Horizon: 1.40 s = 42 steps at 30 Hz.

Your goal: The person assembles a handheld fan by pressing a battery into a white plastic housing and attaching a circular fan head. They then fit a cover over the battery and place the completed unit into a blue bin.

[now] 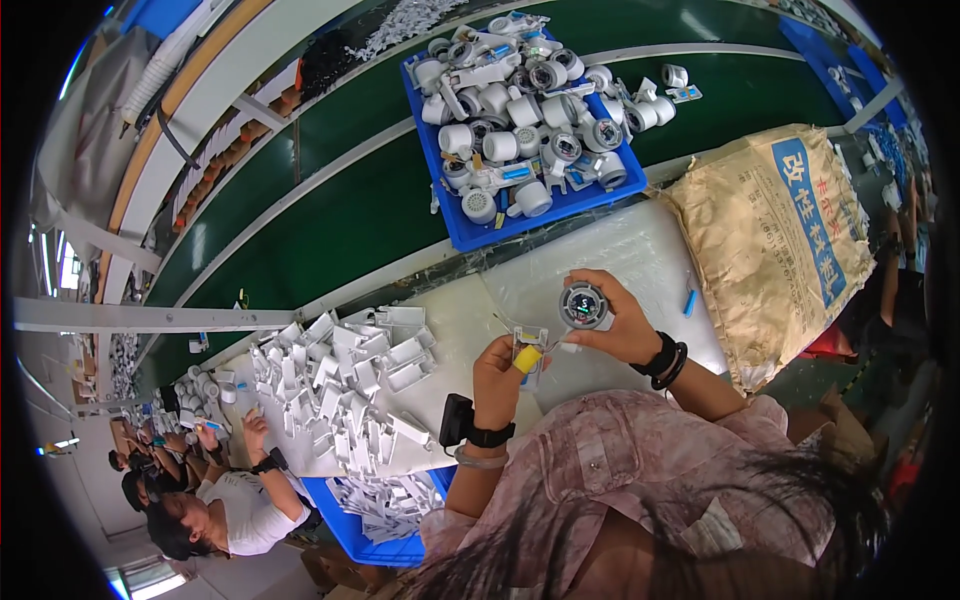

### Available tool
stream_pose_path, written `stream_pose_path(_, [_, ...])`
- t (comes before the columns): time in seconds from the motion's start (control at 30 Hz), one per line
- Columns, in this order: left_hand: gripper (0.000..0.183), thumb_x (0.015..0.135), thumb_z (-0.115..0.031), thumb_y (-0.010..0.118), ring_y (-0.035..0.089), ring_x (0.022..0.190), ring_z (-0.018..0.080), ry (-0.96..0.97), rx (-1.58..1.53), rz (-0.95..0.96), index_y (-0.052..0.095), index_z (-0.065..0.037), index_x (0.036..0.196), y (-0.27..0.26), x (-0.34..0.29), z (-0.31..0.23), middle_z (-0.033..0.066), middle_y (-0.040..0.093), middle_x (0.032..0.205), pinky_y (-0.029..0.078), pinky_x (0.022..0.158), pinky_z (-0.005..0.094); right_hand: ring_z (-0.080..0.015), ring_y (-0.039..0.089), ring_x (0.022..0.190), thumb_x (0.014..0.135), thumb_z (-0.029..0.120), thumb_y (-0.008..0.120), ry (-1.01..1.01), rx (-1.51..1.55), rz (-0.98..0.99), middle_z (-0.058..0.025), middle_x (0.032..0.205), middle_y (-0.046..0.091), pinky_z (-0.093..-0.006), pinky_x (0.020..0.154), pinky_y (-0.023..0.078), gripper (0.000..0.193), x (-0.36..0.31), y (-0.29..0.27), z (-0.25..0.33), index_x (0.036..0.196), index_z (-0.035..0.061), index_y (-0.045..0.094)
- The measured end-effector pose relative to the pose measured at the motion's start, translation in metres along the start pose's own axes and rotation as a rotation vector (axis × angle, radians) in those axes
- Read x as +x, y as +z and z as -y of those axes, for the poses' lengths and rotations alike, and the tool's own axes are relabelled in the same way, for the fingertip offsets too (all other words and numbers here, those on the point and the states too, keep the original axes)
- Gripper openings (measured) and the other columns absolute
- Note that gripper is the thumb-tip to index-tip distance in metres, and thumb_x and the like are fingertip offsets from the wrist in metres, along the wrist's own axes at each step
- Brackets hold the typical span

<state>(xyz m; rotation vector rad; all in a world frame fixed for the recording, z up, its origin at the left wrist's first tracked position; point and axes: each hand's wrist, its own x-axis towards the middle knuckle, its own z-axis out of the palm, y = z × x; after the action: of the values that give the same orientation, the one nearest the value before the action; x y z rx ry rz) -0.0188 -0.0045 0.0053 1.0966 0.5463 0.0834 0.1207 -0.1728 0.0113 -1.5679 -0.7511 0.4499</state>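
My right hand [628,325] is closed around a round white-and-grey unit [583,306] with a lit dark display on its upturned end. Beside it, my left hand [497,380] pinches a small clear-and-white plastic housing [531,340] with a yellow block [528,359] on it. Thin wires seem to run between the housing and the round unit. Both hands are above the pale sheet-covered table [460,340], close to my body. A small blue cylinder [691,303] lies on the table to the right of my right hand.
Beyond my hands, a blue tray [545,225] heaped with similar round units stands by a green conveyor [330,215]. Loose white plastic housings [345,370] pile up at left, above a blue bin [375,550]. A brown paper sack [770,250] lies right. A co-worker [240,510] sits left.
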Motion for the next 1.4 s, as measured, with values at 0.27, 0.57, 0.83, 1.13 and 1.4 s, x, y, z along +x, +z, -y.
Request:
stream_pose_path(0.27, [0.017, 0.087, -0.002, 0.061, 0.065, 0.084, 0.013, 0.017, 0.093, 0.015, 0.06, 0.002, 0.104, -0.002, 0.003, 0.002, 0.0073, 0.068, 0.095, 0.05, 0.075, 0.0235, -0.0171, 0.05, 0.114, 0.069, 0.011, 0.082, -0.015, -0.029, -0.009, -0.0073, 0.122, 0.051, -0.0291, 0.096, 0.04, 0.072, 0.001, -0.002, -0.002, 0.13, 0.0054, 0.045])
stream_pose_path(0.57, [0.016, 0.086, -0.002, 0.062, 0.064, 0.082, 0.0111, -0.045, 0.077, 0.038, 0.062, 0.0, 0.102, -0.006, 0.008, -0.004, 0.0067, 0.068, 0.095, 0.048, 0.074, 0.0214, -0.0175, 0.05, 0.114, 0.069, 0.01, 0.082, 0.014, -0.012, 0.014, -0.0073, 0.123, 0.051, -0.0291, 0.097, 0.04, 0.073, 0.006, -0.001, -0.005, 0.131, 0.0053, 0.045])
stream_pose_path(0.83, [0.016, 0.09, -0.009, 0.059, 0.067, 0.078, 0.0171, -0.107, 0.012, 0.058, 0.06, 0.001, 0.102, -0.015, 0.034, -0.016, 0.0103, 0.068, 0.095, 0.054, 0.068, 0.0287, -0.0199, 0.05, 0.116, 0.083, 0.024, 0.071, 0.265, -0.048, 0.086, -0.009, 0.126, 0.05, -0.0302, 0.096, 0.041, 0.06, 0.009, -0.003, -0.028, 0.133, 0.0063, 0.043])
stream_pose_path(1.13, [0.015, 0.091, -0.014, 0.058, 0.065, 0.065, 0.0172, 0.122, 0.283, -0.34, 0.06, 0.0, 0.095, -0.114, 0.121, -0.074, 0.0092, 0.066, 0.082, 0.054, 0.053, 0.0283, -0.0195, 0.063, 0.084, 0.086, 0.02, 0.065, 0.07, -0.453, -0.114, -0.0104, 0.101, 0.063, -0.0305, 0.071, 0.05, 0.035, 0.088, -0.123, -0.059, 0.116, 0.0023, 0.057])
stream_pose_path(1.4, [0.036, 0.087, -0.015, 0.063, 0.06, 0.093, 0.0191, 0.182, 0.303, -0.729, 0.053, 0.004, 0.116, -0.218, 0.217, -0.056, 0.0127, 0.061, 0.105, 0.049, 0.079, 0.0325, -0.0347, 0.065, 0.082, 0.082, 0.024, 0.059, 0.427, -1.093, -0.293, -0.0159, 0.086, 0.067, -0.0429, 0.071, 0.052, 0.021, 0.208, -0.224, -0.144, 0.091, 0.0068, 0.064])
